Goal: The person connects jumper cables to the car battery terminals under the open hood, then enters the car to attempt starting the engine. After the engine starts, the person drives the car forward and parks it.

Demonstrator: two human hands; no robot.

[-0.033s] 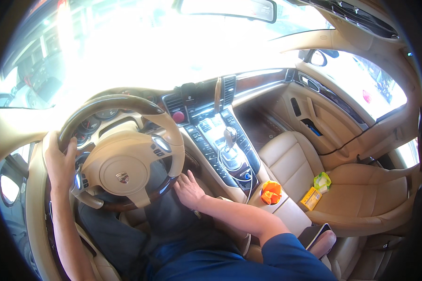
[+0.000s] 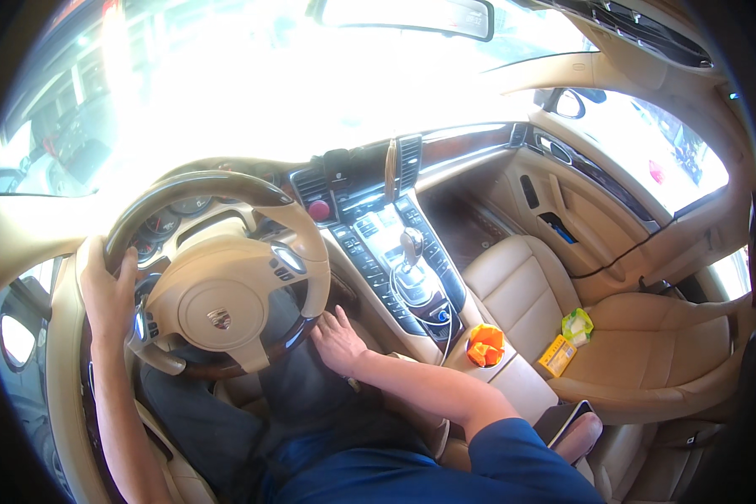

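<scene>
Head view: steering wheel [image 2: 218, 294] is gripped by left hand [image 2: 109, 286]; right hand [image 2: 338, 344] is half-open near lower-right edge, hold unclear.

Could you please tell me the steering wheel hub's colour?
The hub is beige; see the head view.

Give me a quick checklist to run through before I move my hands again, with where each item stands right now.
1. Left hand closed on the left side of the steering wheel: ok.
2. Right hand gripping the wheel: cannot tell; it is at the lower right rim, contact unclear.
3. Gear lever clear of both hands: ok.
4. Passenger seat free of loose things: not ok; a yellow box and green packet lie there.
5. Feet placed properly: cannot tell, out of sight.
</scene>
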